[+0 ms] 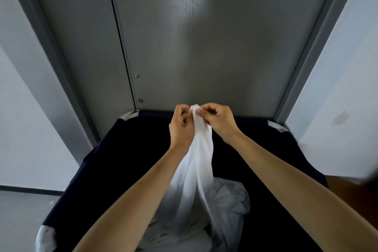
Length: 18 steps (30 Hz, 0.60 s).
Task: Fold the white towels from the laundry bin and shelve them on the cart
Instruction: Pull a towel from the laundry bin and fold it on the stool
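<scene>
White towel [199, 159] hangs in a long, soft column from two bare hands held close together above a laundry bin [106, 159]. Its cloth looks thin and smooth, gathered into vertical folds that widen toward the bottom, where it meets a crumpled heap of more white towels [231, 200] lying inside the bin. The left hand [181, 127] has its fingers curled in, pinching the top edge of the towel from the left side. The right hand [217, 119] pinches the same top corner between thumb and bent fingers from the right, so the two hands nearly touch, with a small tab of cloth poking up between them. Both forearms are bare and reach in from the bottom of the view.

The bin has dark navy fabric walls stretched over a frame, with pale rounded corner pieces showing at the far left, far right and near left corners. Its inside is deep and shadowed, and wide open space lies on either side of the hanging towel.

Directly behind the bin's far rim stands a tall grey door [204, 37] with a faint wood-grain texture, a narrow vertical seam on its left, and two small round metal fittings near that seam. Grey frame edges slant away on both sides, and pale plain walls [351, 67] flank them. A strip of grey floor [24, 210] shows at the lower left, beside the bin.
</scene>
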Each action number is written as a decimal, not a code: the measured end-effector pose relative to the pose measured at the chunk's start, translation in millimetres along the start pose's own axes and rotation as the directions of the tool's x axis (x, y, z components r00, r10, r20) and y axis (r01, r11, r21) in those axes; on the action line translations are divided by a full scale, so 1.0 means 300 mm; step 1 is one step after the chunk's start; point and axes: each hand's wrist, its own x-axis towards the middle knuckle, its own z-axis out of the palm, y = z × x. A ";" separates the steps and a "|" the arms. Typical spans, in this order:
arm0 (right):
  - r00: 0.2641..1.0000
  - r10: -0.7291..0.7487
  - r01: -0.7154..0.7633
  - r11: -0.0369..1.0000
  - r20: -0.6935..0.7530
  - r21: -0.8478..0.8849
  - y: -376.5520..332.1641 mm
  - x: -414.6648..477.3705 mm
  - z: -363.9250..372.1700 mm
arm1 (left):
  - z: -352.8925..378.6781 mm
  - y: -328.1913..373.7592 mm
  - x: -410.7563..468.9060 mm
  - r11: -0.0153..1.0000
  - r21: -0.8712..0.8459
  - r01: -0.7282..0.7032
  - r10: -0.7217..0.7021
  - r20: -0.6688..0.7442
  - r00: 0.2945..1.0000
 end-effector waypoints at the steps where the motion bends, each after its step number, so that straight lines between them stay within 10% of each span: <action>1: 1.000 0.003 -0.003 1.000 -0.022 0.017 -0.001 0.002 0.005 | 0.008 0.002 -0.003 0.999 -0.043 0.014 -0.015 -0.011 1.000; 18: 0.996 0.076 -0.065 0.973 0.041 -0.223 -0.057 0.066 -0.037 | 0.041 0.041 -0.038 0.990 -0.101 0.100 -0.080 0.189 0.979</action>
